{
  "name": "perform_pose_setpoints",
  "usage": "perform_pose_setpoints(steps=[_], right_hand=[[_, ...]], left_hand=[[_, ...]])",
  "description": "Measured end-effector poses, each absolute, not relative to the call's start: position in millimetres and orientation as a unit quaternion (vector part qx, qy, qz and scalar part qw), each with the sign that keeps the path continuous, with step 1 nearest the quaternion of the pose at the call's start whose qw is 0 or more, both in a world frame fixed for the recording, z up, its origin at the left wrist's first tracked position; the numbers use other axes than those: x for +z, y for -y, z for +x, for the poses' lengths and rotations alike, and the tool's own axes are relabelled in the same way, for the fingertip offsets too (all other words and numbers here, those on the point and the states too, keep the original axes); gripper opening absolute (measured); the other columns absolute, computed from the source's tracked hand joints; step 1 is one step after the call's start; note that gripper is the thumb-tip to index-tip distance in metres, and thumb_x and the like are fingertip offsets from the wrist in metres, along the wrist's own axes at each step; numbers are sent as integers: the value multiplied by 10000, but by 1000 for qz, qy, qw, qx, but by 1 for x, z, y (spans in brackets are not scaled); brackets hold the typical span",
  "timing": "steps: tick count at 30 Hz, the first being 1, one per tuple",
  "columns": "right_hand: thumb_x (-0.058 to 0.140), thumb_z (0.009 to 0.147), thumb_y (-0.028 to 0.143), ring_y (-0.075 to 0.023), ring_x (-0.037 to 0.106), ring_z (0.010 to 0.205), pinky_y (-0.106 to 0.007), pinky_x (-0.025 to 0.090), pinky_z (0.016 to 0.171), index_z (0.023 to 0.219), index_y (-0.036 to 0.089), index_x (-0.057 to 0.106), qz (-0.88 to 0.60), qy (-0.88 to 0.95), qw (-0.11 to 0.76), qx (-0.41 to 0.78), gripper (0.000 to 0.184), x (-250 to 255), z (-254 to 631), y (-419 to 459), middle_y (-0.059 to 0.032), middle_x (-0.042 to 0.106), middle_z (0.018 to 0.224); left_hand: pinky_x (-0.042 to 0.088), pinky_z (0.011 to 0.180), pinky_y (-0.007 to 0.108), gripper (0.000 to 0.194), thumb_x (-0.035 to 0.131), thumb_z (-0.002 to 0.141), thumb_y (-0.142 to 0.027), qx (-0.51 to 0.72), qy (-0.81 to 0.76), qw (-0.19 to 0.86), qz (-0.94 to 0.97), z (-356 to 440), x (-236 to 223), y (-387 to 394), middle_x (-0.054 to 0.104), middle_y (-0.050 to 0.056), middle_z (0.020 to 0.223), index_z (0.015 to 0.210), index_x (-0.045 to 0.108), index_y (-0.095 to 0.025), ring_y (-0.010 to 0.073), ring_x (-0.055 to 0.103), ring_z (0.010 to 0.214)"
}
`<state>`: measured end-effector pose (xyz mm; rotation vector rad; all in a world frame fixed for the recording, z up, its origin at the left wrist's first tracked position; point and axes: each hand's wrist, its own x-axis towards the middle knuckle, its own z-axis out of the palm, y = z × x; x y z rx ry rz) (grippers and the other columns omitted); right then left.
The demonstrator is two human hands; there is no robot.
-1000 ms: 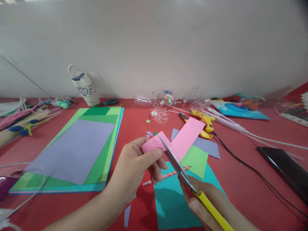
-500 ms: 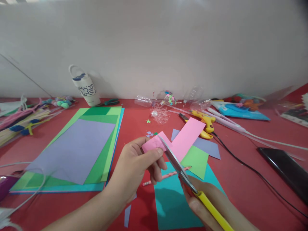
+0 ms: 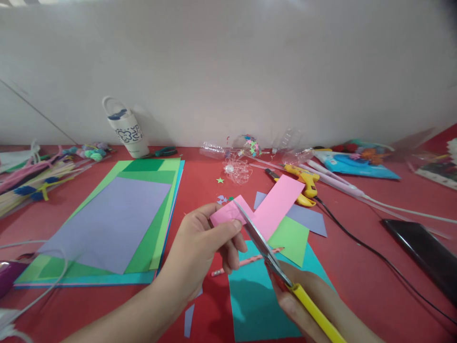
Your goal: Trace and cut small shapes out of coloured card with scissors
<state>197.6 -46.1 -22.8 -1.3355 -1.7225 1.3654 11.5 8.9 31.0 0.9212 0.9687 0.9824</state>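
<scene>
A small piece of pink paper [image 3: 224,213] with faint pencil lines is pinched between the thumb and fingers of my left hand [image 3: 210,238]. My right hand [image 3: 300,295] grips yellow-handled scissors [image 3: 262,243], whose blades lie across the right part of that piece. Behind the blades, a longer pink paper strip [image 3: 280,202] rests over purple and light green paper [image 3: 291,240]. Below my hands lies a teal sheet [image 3: 264,305], with a pink pencil [image 3: 250,259] across its upper edge. Part of the scissors' handle is hidden by my fingers and the frame edge.
Stacked coloured sheets [image 3: 114,219] lie at left, with a tumbler [image 3: 128,133] behind. A yellow glue gun [image 3: 305,178] trails its black cord [image 3: 353,238] towards a dark phone [image 3: 421,257]. Star cutouts [image 3: 220,180] and clear plastic pieces [image 3: 212,149] lie near the wall.
</scene>
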Motion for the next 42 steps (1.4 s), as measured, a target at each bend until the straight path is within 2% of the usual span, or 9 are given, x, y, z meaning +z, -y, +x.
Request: perform_pose_setpoints(steps=[6,15,19,22,26,30,35,39,42], right_hand=[[446,824,670,-116,260,532,-254,213,467,713,215,413,-479,640,268,538,470,-33,202,44,45,299,599],[624,698,648,-124,364,469,-246,323,422,722,222,521,-484,606,271,570,440,-49,210,45,37,412,558],[534,781,645,-123,405,469,-237,354,435,725,227,482,-499,579,299,571,425,-27,211,41,34,451,561],[392,896,579,-118,420,430,-241,381,438,665,217,457,-464,572,324,593,434,-12,209,34,37,432,492],[475,876,508,-96,446,388,-235,402,420,576,210,419,-426,552,387,604,427,-4,202,27,40,441,470],[551,804,481,-100,456,370,-236,396,392,543,213,406,-449,523,375,619,401,-5,199,29,43,436,450],[552,793,456,-85,423,358,-228,389,394,600,209,421,-499,505,334,620,340,-15,199,36,65,423,456],[511,818,402,-84,428,353,-228,398,414,537,214,384,-483,506,377,607,361,-19,197,36,61,414,415],[508,852,413,-95,447,378,-233,411,437,543,213,397,-468,508,402,601,384,-16,197,35,52,431,418]], left_hand=[[374,344,147,139,621,785,-212,440,-419,681,408,11,30,-10,634,-7,530,667,570,-157,60,500,339],[360,368,135,155,656,763,-227,483,-436,653,388,7,31,-16,618,-23,526,670,553,-157,41,483,362],[317,355,134,105,666,735,-220,506,-457,622,385,-1,30,-23,578,-59,480,751,571,-178,33,427,338],[277,353,143,95,676,708,-219,449,-461,649,405,0,28,-23,566,-51,466,722,596,-171,30,393,336],[205,365,169,77,679,666,-217,315,-467,696,445,13,23,-16,470,-66,439,662,652,-144,26,297,356],[260,445,186,54,650,662,-190,242,-470,689,496,22,19,-8,470,-58,507,664,674,-141,60,357,458],[264,460,189,74,615,691,-173,240,-462,675,523,23,14,-5,436,-68,516,620,603,-157,63,354,474],[343,455,191,80,614,721,-233,218,-427,698,531,26,9,-4,511,-45,552,699,625,-157,71,434,464],[404,468,193,106,622,718,-234,249,-441,704,498,29,7,-4,539,-36,512,656,594,-154,81,491,456]])
